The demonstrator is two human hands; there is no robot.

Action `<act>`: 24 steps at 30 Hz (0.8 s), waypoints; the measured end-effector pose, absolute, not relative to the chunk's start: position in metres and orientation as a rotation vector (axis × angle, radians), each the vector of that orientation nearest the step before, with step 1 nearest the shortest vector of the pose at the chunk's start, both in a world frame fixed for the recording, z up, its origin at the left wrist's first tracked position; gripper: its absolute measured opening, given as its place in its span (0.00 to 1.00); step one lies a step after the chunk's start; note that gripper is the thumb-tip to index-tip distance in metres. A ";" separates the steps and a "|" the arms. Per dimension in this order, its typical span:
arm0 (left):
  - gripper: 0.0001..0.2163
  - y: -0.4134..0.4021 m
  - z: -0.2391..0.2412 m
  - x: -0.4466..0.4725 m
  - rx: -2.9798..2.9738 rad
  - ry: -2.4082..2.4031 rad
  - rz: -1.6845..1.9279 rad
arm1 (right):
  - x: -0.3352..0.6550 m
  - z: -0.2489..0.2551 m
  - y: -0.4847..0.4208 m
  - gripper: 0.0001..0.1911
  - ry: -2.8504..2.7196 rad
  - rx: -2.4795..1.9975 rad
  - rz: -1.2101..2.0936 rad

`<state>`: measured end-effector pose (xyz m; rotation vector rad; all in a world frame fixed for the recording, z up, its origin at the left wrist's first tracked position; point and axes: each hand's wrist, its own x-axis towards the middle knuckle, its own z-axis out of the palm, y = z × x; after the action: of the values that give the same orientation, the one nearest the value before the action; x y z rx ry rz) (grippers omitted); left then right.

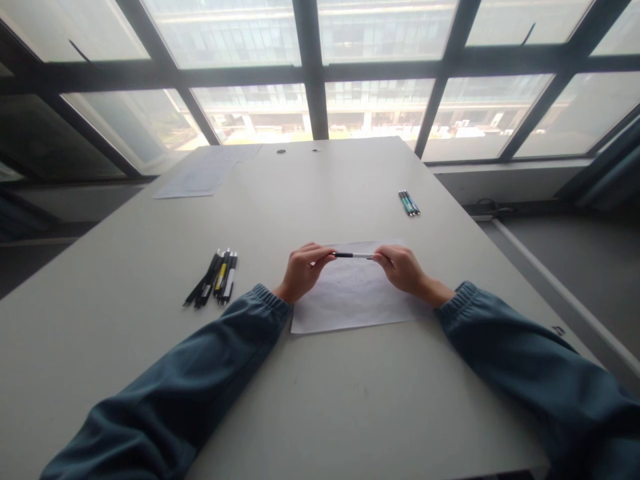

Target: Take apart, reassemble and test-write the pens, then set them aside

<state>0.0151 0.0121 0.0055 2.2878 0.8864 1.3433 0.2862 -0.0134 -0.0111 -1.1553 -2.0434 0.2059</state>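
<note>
Closest of all were two dark blue sleeves (150,393), with stretchy, bunched-up cuffs, reaching in over a big white table (340,413). Past the cuffs lay a white sheet of paper (345,310), flat on the table, with faint gray marks on it. The left hand (303,268) was over the paper's left side and the right hand (403,268) was over its right side. Between them was a black-and-white pen (353,255), lying sideways above the far part of the paper. The left hand's thumb and fingers pinched the black end, and the right hand's thumb and fingers pinched the white end. The two hands were apart, with the middle of the pen showing in the gap. Off to the left, near the left arm, was a bunch of mostly black pens (207,285), and one had a yellow part (221,277). Farther away on the right, three or so thin blue-green pens (409,203) lay side by side. At the far left were more white papers (200,175). Past the table stood big windows (250,110) with dark bars (313,73), and a pale building (380,33) showed outside.
</note>
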 end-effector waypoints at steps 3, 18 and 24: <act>0.08 0.012 0.006 0.015 2.322 0.864 1.365 | 0.287 -0.012 -0.014 0.22 -2.078 -1.195 0.237; 0.09 0.013 0.003 0.015 2.141 1.114 1.393 | 0.286 -0.012 -0.011 0.14 -1.902 -0.985 0.323; 0.08 0.016 0.003 0.015 2.109 1.140 1.475 | 0.287 -0.011 -0.010 0.10 -1.777 -1.035 0.265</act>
<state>0.0154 0.0158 0.0028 2.1086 1.1404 1.4752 0.2870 -0.0096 -0.0108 -1.0349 -1.7768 0.2650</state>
